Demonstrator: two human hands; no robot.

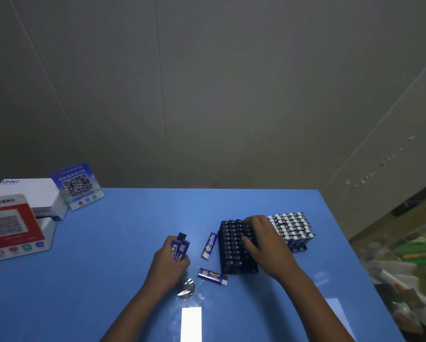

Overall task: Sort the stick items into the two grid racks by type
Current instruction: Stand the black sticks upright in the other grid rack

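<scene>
Head view: bare blue table (123, 243) left of hands.

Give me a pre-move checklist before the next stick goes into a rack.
1. Left hand grips blue sticks: ok.
2. Right hand clear of the black rack: not ok, it rests on the rack.
3. Free slot in the black rack: cannot tell, too dark.
4. Silver-capped rack has space: cannot tell.
5. Loose sticks within reach, one upright-lying, one below: ok.
6. Plastic wrap away from the racks: ok.
</scene>
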